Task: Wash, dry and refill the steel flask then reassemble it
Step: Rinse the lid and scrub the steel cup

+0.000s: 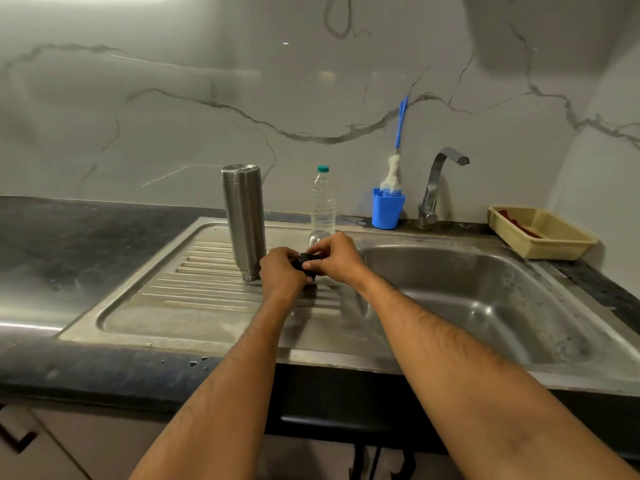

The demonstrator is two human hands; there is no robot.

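Grip: both my hands hold a small black flask cap [304, 263] between them, fingers curled round it from either side, above the ribbed drainboard [194, 292].
Left hand: my left hand [281, 271] closes on the cap's left side, knuckles toward me, fingers bent over the top edge.
Right hand: my right hand [335, 259] pinches the cap's right side, thumb and fingers wrapped close; how much of the cap each hand covers I cannot tell, most of it is hidden.
Steel flask: the steel flask [243, 220] stands upside down on the drainboard, its narrow neck on the ribs, just left of my left hand and apart from it.
Water bottle: a clear plastic bottle [323, 202] with a green cap stands upright behind my hands, at the back edge of the drainboard; its base is hidden by my right hand.
Brush: a bottle brush [398, 147] with a blue handle stands in a blue cup [387, 209], leaning on the marble wall.
Tap: the steel tap [437, 181] rises just right of the blue cup, spout over the sink basin [485, 296].
Basket: a woven basket [543, 233] sits on the dark counter at the far right, something red inside.
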